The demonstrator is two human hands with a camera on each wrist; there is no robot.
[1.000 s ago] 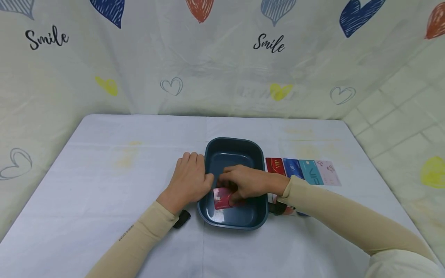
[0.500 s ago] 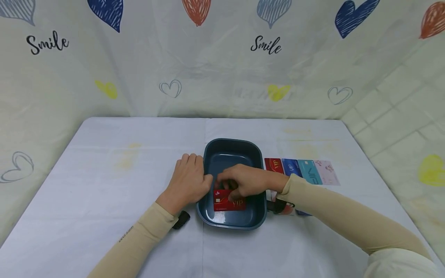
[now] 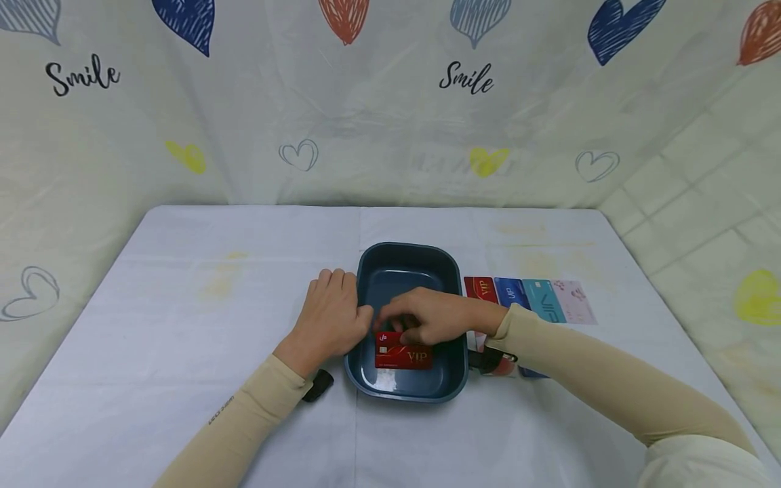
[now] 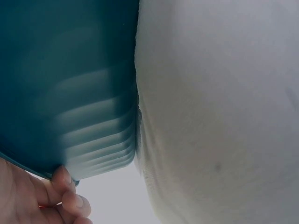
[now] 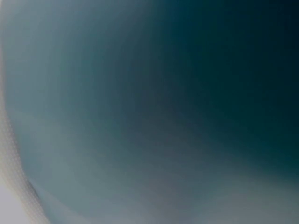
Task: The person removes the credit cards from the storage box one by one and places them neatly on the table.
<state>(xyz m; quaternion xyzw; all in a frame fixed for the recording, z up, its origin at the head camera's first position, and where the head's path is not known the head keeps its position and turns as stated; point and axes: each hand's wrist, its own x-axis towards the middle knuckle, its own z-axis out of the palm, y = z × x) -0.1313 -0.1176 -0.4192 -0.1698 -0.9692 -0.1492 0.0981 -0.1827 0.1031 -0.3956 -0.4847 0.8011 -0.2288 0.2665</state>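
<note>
A dark teal plastic basin [image 3: 403, 256] sits on the white table in the head view. My left hand [image 3: 329, 310] grips its left rim. In the left wrist view, fingertips [image 4: 70, 179] curl under that rim, beside the ribbed outer wall. My right hand [image 3: 433, 317] reaches into the basin with its fingers bent. It pinches a red VIP card [image 3: 396, 358] at the upper edge, with the thumb over the card's front. The card's printed face is turned up toward the head camera. The right wrist view shows only blurred teal basin wall [image 5: 70, 116].
Right of the basin lies a row of cards: a red one [image 3: 478, 288], a blue one [image 3: 511, 293], a teal one [image 3: 544, 299] and a pale pink one [image 3: 573, 301]. More cards lie partly under the right forearm, including a dark blue one [image 3: 532, 373].
The red card has turned from a slanted, glare-washed pose to showing its whole VIP face. The right thumb has slid up toward its upper edge. The left hand keeps its grip.
</note>
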